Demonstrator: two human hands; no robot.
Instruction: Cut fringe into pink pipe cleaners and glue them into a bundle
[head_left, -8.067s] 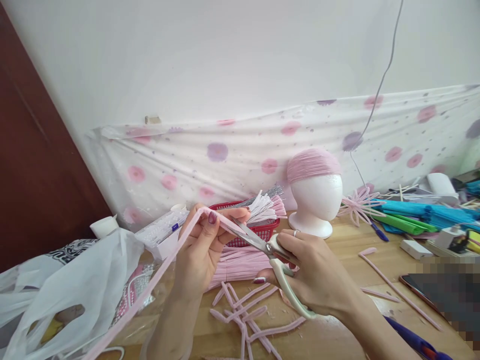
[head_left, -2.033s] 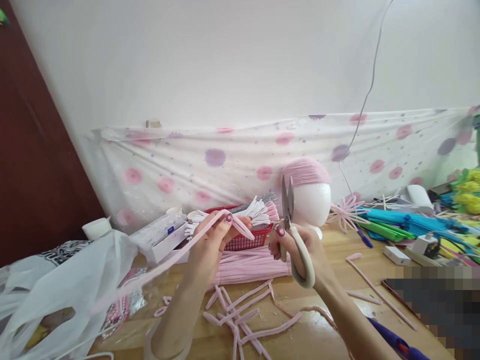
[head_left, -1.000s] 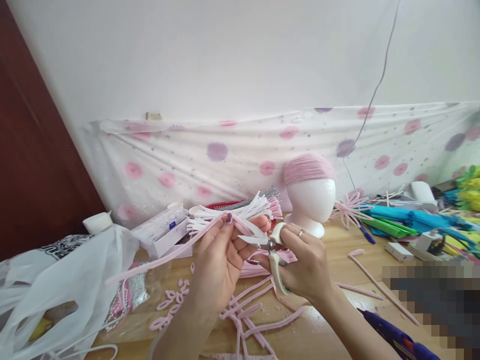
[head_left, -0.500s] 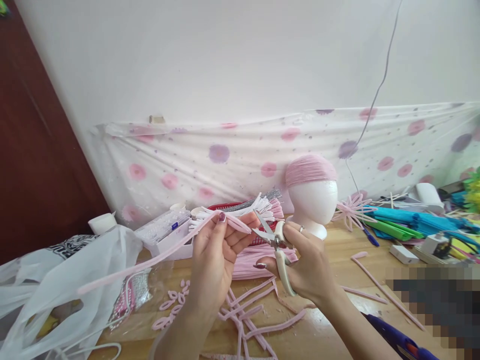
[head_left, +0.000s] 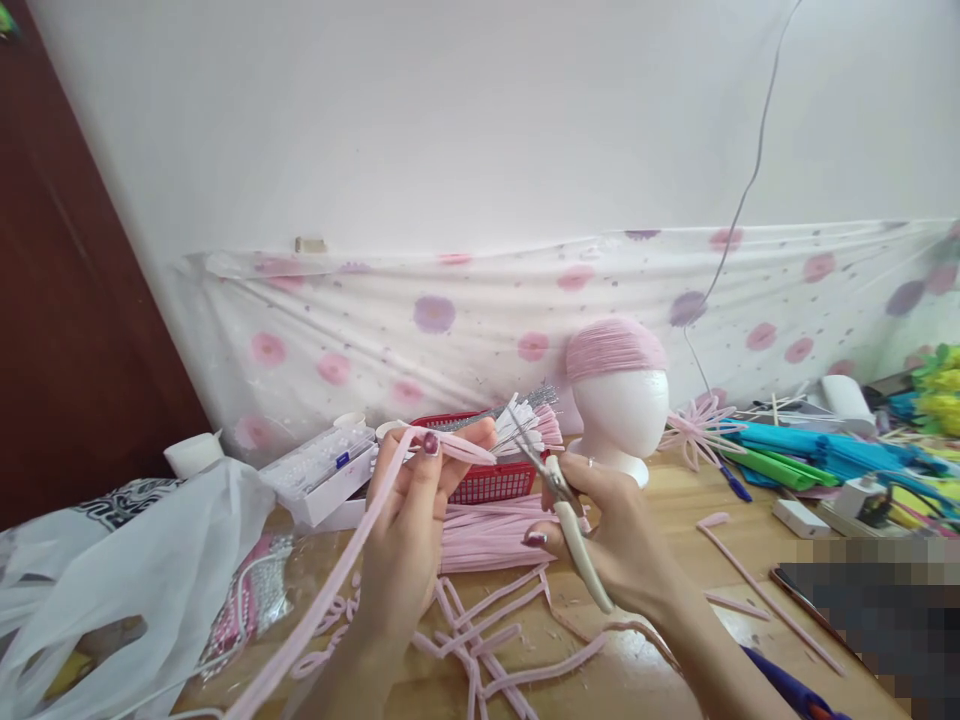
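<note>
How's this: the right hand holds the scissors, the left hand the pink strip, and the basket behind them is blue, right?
Not blue: the head view shows the basket is red. The right hand holds the scissors, the left hand the pink strip.

Pink chenille stem (head_left: 352,550), fuzzy, bent, raised mid-scene; narrow pointed loop aims right, long tail slants down near left. Scissors (head_left: 583,560), cream handles, metal blades angled far-left, just right of loop tip.

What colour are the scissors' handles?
Cream, off-white handles; the head view shows them best.
</note>
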